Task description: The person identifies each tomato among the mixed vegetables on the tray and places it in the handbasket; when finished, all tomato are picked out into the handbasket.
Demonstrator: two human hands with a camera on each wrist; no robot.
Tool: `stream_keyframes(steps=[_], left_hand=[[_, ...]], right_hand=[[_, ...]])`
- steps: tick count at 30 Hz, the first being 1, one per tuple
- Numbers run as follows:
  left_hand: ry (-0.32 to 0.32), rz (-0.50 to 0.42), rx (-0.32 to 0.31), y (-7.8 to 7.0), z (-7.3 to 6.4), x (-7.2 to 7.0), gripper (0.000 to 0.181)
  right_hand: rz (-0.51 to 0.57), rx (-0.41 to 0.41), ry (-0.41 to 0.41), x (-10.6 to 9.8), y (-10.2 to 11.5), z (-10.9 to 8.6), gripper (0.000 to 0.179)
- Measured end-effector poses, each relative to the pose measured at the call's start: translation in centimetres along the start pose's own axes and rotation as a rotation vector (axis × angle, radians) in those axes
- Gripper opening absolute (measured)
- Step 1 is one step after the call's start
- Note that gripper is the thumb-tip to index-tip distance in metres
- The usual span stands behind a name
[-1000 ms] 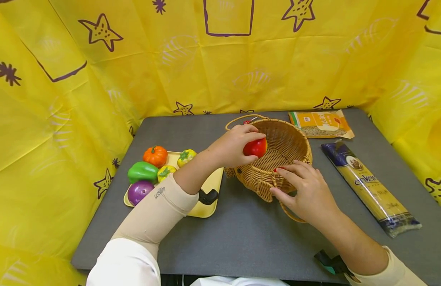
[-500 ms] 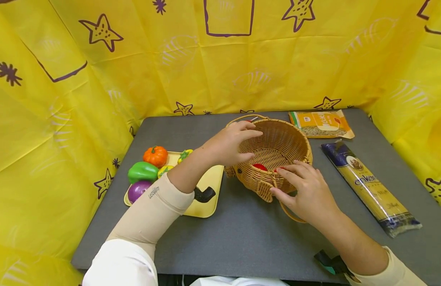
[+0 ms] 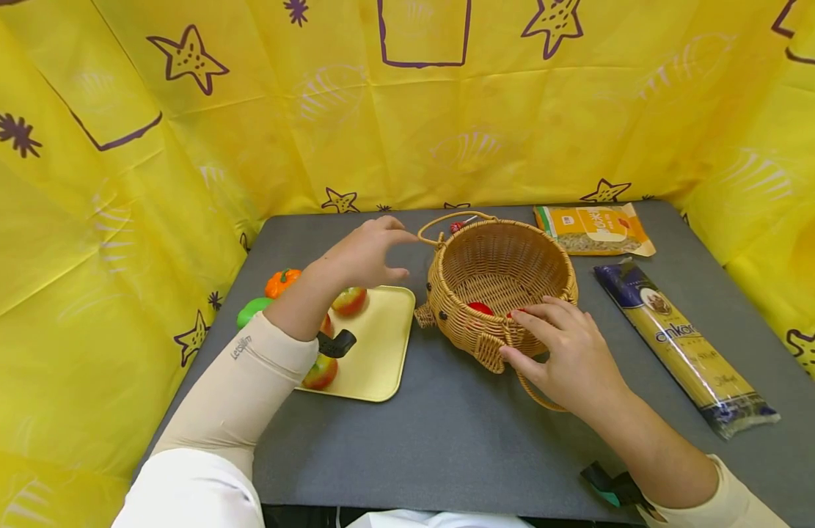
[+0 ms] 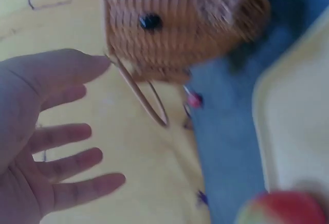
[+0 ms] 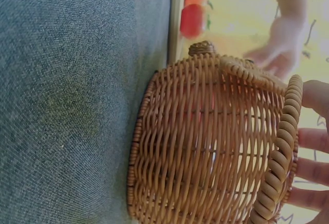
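My left hand (image 3: 374, 253) hangs above the far edge of the cream tray (image 3: 384, 345), fingers spread and holding nothing. In the left wrist view its thumb tip appears close to the basket's handle, with no clear contact. Several red-and-yellow apples (image 3: 350, 301) lie on the tray, partly covered by my left forearm. The animal-shaped wicker basket (image 3: 460, 312) stands upright right of the tray, with a red apple (image 3: 480, 308) low inside its near wall. My right hand (image 3: 568, 352) grips the basket's near right rim, thumb outside and fingers over the edge.
An orange pumpkin (image 3: 282, 281) and a green pepper (image 3: 251, 311) sit at the tray's left, half hidden by my arm. Behind the basket lies a red-wrapped lollipop (image 3: 457, 226). A grain bag (image 3: 598, 229) and a long pasta pack (image 3: 684, 345) lie at the right.
My left hand let go of the red apple inside the basket, then moved left, away from the rim, to above the tray. The right hand and basket have stayed put.
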State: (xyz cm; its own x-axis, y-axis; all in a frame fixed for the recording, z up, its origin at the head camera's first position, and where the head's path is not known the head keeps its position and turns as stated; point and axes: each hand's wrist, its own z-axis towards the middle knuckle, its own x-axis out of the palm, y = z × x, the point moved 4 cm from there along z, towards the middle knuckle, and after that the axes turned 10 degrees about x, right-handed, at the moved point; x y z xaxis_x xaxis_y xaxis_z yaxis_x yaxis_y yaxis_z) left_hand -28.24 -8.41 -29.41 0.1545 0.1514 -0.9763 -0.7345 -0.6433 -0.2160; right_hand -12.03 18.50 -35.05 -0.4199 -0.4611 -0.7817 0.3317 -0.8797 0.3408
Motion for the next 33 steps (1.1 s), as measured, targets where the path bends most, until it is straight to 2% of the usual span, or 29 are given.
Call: stream_keyframes(steps=[3, 6, 10, 15, 21, 28, 33], left_hand=[[0.072, 0.002, -0.093, 1.9, -0.9, 0.7, 0.059], [0.144, 0.001, -0.158, 3.6, -1.7, 1.6, 0.06], [0.207, -0.015, -0.201, 5.7, -2.7, 2.9, 0.059], [0.227, -0.026, -0.225, 7.7, -3.6, 4.1, 0.059], [0.23, -0.041, -0.207, 8.5, -4.1, 4.9, 0.056], [0.223, -0.081, -0.212, 8.3, -4.3, 5.4, 0.05], [0.224, -0.073, -0.206, 8.2, -4.3, 5.5, 0.048]], right_hand=[[-0.002, -0.001, -0.001, 0.0, 0.0, 0.0, 0.054], [-0.004, -0.002, -0.001, 0.0, 0.0, 0.0, 0.054], [-0.006, 0.002, 0.003, 0.0, 0.0, 0.0, 0.054], [-0.007, 0.009, 0.007, 0.0, 0.1, 0.0, 0.054], [-0.004, 0.011, 0.005, 0.0, 0.1, 0.0, 0.053], [0.002, 0.006, 0.003, 0.0, 0.1, 0.0, 0.054], [0.002, 0.012, 0.005, 0.0, 0.1, 0.0, 0.053]])
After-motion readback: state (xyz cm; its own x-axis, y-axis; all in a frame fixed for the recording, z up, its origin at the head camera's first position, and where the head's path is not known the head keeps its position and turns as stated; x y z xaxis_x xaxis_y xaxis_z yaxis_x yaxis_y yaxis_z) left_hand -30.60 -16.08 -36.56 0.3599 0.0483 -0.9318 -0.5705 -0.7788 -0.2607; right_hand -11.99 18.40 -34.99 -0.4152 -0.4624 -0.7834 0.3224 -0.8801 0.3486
